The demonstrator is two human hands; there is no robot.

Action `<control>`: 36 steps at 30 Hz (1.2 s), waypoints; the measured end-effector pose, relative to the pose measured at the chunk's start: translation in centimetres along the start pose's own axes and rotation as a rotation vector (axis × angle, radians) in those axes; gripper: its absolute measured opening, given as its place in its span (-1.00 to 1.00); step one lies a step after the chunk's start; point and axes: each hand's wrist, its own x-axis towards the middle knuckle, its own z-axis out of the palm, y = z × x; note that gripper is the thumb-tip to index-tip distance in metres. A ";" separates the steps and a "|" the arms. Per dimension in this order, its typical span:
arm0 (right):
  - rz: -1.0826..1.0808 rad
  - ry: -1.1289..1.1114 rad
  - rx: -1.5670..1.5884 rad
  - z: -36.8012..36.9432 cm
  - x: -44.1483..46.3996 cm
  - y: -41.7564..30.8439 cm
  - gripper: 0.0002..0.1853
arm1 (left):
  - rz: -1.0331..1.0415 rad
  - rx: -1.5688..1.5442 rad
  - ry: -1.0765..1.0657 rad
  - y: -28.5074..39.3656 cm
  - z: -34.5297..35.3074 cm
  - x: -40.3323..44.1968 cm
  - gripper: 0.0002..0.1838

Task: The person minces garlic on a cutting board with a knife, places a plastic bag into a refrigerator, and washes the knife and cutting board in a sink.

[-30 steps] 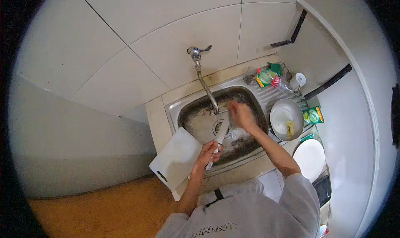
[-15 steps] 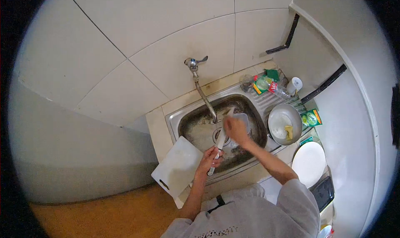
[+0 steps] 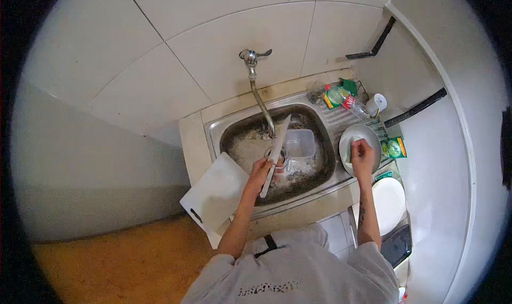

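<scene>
A long-bladed kitchen knife (image 3: 279,144) is in my left hand (image 3: 260,174), gripped by its pale handle, the blade slanting up over the sink (image 3: 234,139). Behind the blade, a clear plastic container (image 3: 300,143) rests in the basin. My right hand (image 3: 362,156) is inside the frying pan (image 3: 372,135), its fingers bent together and pointing down. What they hold is hidden; the yellow sponge seen there earlier is covered by the hand. Whitish suds show beside the fingers. A white cutting board (image 3: 216,189) leans across the sink's left front corner, near my left forearm.
The faucet (image 3: 260,99) reaches over the basin. Plastic bottles (image 3: 349,102) and green packets (image 3: 394,147) crowd the drainboard. A white plate (image 3: 388,205) and a black tray (image 3: 397,245) lie at right. Black brackets (image 3: 416,108) jut from the side wall.
My right hand has left the knife blade and moved right into the pan, covering the sponge. My left hand keeps the knife, now more upright. The view has shifted slightly.
</scene>
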 end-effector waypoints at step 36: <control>0.482 -0.695 0.780 13.1 -11.0 -3.2 -0.73 | 0.061 -0.272 0.282 -0.8 2.1 5.7 -0.85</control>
